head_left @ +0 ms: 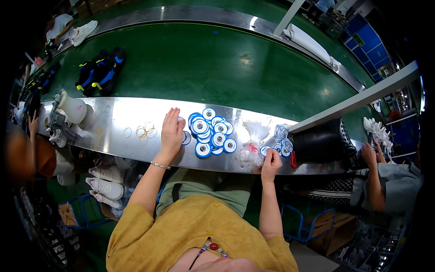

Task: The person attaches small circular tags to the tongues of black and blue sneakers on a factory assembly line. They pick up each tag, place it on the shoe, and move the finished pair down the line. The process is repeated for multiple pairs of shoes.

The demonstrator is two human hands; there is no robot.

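Note:
My left hand lies flat on the steel bench ledge, fingers spread, its tips touching round blue-rimmed white discs at the left edge of a pile of several such discs. My right hand is at the ledge's near edge, fingers curled on one blue-rimmed disc. Just left of it lies a clear plastic bag with something red inside.
Loose rubber bands lie left of my left hand. A white bottle stands at far left. Blue-black shoes ride the green conveyor belt. A black ribbed bin sits right. A co-worker's hand is at right.

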